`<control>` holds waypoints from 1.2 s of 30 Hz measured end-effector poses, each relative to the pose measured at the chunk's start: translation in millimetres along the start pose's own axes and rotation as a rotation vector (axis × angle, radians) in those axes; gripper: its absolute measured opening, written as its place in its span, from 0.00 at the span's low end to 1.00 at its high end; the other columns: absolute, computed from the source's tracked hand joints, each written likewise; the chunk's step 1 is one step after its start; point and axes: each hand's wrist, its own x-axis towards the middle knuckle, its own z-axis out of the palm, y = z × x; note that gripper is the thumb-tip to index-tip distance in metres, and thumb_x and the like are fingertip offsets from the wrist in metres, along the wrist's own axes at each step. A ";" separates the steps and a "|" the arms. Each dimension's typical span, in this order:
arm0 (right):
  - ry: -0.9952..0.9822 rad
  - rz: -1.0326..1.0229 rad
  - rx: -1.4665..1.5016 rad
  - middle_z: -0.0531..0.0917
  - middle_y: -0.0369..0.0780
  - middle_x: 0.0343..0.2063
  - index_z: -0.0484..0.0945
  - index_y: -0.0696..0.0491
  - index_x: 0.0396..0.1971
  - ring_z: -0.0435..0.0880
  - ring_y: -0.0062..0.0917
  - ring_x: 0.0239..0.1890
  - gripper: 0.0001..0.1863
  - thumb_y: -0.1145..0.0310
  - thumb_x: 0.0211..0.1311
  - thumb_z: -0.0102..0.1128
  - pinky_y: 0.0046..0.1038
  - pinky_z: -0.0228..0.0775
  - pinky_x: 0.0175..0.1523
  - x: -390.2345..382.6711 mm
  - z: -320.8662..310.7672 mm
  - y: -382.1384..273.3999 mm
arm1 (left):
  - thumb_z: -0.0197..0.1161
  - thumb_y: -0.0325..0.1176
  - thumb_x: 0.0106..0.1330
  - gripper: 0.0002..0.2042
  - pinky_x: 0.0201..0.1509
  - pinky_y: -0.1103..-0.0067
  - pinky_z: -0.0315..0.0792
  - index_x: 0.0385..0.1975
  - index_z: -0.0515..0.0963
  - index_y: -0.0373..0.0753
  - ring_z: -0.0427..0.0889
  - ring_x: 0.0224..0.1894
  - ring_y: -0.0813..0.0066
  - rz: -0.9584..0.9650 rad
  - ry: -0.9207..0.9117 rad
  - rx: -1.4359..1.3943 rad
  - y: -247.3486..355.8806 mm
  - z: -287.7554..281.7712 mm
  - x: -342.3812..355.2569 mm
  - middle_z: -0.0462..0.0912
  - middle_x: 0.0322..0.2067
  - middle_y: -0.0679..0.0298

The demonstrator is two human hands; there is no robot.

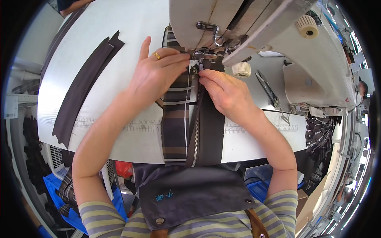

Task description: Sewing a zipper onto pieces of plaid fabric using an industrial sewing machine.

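At the sewing machine's presser foot (204, 55), my right hand (230, 93) is closed, pinching the upper end of a zipper (196, 135) along dark brown fabric (212, 131). My left hand (156, 75), slightly blurred and with a ring on one finger, hovers over striped fabric (173, 131) left of the foot. Its little finger sticks up; the other fingers are pressed together beside the foot, and what they may hold is hidden. A white line runs down the striped fabric beside the zipper. The fabric hangs down to the table's front edge.
The sewing machine's head (214, 20) looms above my hands. Thread snips (268, 89) lie at right, near a pile of dark zippers (319, 135). Dark fabric strips (85, 87) lie at left on the white table (131, 139). A blue basket (75, 216) stands below left.
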 end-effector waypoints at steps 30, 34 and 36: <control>0.006 0.041 0.006 0.81 0.40 0.41 0.80 0.60 0.34 0.83 0.30 0.35 0.13 0.82 0.44 0.62 0.27 0.77 0.37 0.0 2.4 -1.7 | 0.65 0.38 0.59 0.12 0.69 0.49 0.48 0.40 0.83 0.42 0.78 0.48 0.79 -0.019 -0.051 -0.064 14.6 -1.1 -6.4 0.83 0.45 0.74; -0.029 0.055 -0.021 0.81 0.40 0.41 0.80 0.59 0.35 0.83 0.30 0.35 0.13 0.81 0.46 0.61 0.27 0.77 0.38 1.1 0.9 -4.3 | 0.65 0.37 0.59 0.12 0.68 0.50 0.49 0.40 0.83 0.41 0.78 0.49 0.78 -0.001 -0.040 -0.061 14.8 -0.8 -7.0 0.83 0.45 0.73; -0.015 0.040 -0.018 0.81 0.40 0.42 0.79 0.60 0.35 0.82 0.31 0.34 0.11 0.78 0.47 0.61 0.29 0.77 0.36 -0.3 1.5 -2.1 | 0.65 0.37 0.59 0.12 0.68 0.50 0.49 0.41 0.83 0.41 0.78 0.49 0.78 -0.002 -0.045 -0.079 16.2 0.5 -6.5 0.83 0.46 0.72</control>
